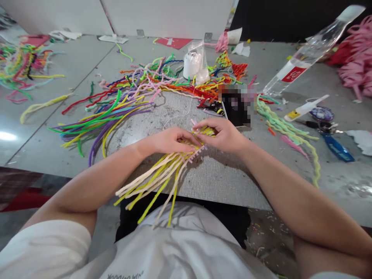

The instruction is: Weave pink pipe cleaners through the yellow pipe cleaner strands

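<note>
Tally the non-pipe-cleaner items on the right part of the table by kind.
Clear plastic bottle: 1
Glue tube: 1
Blue-handled tool: 1
White thread spool: 1
Total: 4

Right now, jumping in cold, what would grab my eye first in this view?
Both hands, left hand and right hand, meet at the table's near edge on a woven bundle of yellow and cream pipe cleaners whose loose ends overhang it. Behind them sprawls a multicoloured pipe cleaner pile, and a clear plastic bottle lies far right.
</note>
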